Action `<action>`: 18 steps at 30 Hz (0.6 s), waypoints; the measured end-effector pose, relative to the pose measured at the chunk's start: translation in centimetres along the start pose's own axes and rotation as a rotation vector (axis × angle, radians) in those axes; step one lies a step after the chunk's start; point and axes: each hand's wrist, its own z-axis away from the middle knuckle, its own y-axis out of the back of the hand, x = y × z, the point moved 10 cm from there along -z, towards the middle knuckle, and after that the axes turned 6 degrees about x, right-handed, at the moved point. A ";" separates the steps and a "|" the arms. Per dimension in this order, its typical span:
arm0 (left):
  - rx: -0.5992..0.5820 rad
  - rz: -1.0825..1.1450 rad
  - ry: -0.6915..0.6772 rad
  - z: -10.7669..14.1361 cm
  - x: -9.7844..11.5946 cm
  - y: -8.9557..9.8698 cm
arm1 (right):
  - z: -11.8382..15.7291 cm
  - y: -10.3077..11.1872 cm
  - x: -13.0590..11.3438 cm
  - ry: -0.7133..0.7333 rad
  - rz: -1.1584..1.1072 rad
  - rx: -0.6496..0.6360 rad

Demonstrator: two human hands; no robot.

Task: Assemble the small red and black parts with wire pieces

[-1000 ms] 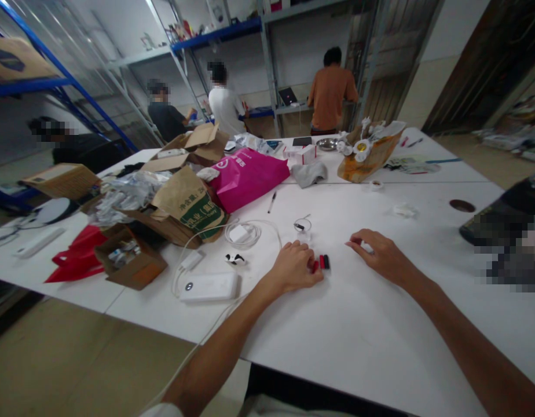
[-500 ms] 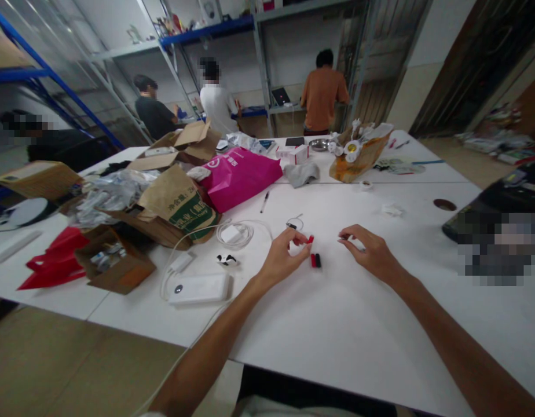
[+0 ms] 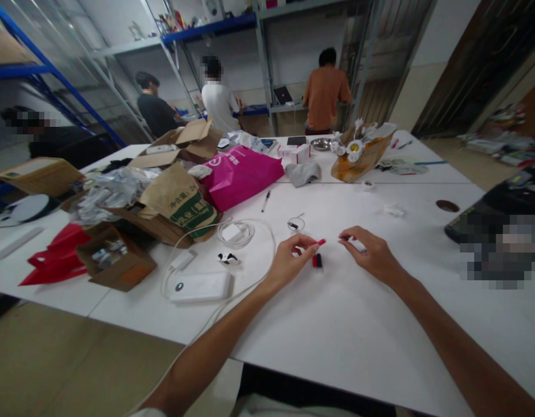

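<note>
My left hand (image 3: 289, 260) is closed, its thumb and fingertips pinching a small red stick-shaped piece (image 3: 322, 242). That piece points right and slightly up, with a pale end. On the white table just below it lie a short red piece (image 3: 314, 262) and a short black piece (image 3: 319, 262), side by side and partly behind my left thumb. My right hand (image 3: 368, 249) is raised a short way to the right, thumb and fingers drawn together. Whatever its fingertips hold is too small to name. A gap separates the two hands.
A thin looped wire (image 3: 296, 223) and a pen (image 3: 266, 201) lie beyond my hands. To the left are a white power bank (image 3: 200, 288), a coiled cable (image 3: 245, 234), a pink bag (image 3: 245, 176) and cardboard boxes. A black backpack (image 3: 488, 214) sits at right. Several people work behind.
The red piece in my left hand has turned from nearly upright to pointing right, and that hand has shifted slightly right. My right hand has barely moved.
</note>
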 end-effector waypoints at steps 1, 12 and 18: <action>0.002 -0.004 -0.004 0.0 0.1 0.0 | 0.0 -0.1 0.0 -0.004 -0.003 -0.004; 0.010 0.009 -0.011 -0.1 0.0 0.2 | 0.2 -0.6 -0.7 0.032 -0.011 -0.015; 0.008 0.019 -0.002 0.0 0.0 0.2 | 0.1 -0.7 -1.6 0.072 -0.014 -0.018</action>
